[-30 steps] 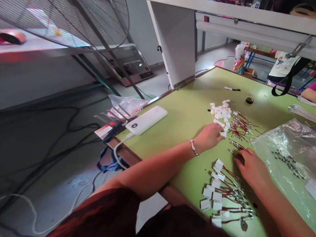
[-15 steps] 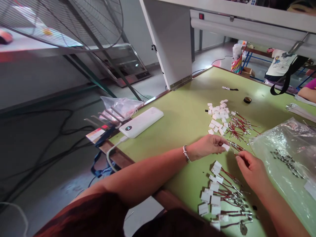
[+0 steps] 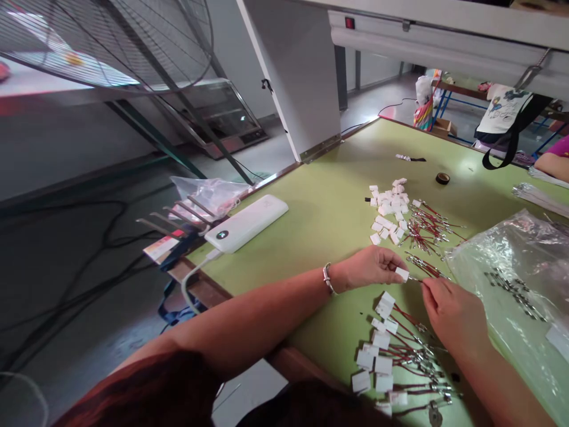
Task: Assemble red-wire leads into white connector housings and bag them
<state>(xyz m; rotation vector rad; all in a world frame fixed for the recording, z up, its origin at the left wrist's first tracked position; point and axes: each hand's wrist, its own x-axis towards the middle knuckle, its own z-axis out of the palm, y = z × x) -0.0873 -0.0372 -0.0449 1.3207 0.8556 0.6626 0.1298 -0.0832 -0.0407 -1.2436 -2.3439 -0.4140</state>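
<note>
The small white connector (image 3: 402,273) is pinched at the fingertips of the left hand (image 3: 371,267), just above the green worktop (image 3: 320,219) and near its front edge. Taking that connector as the landmark: far to its left, at the worktop's corner, lies a white power bank (image 3: 247,223) with a cable running off the edge, and beyond it a crumpled clear bag (image 3: 212,191) whose contents cannot be made out. Behind the connector, farther from the person, sits a loose heap of white connectors (image 3: 388,207), with a scatter of red wires (image 3: 427,228) beside that heap. Just below the connector, toward the person, lies a row of finished pieces (image 3: 391,350), white housings with red leads attached. Immediately right of the connector, the right hand (image 3: 451,314) has its fingertips closed on a thin metal-tipped wire (image 3: 415,280), whose end meets the connector. Farther back sits a small roll of black tape (image 3: 442,178). Right of the connector, well apart, a large clear plastic bag (image 3: 511,261) lies flat on the worktop, holding small dark metal terminals (image 3: 515,290) spread inside it. At the far right edge another person's forearm (image 3: 553,163) rests.
</note>
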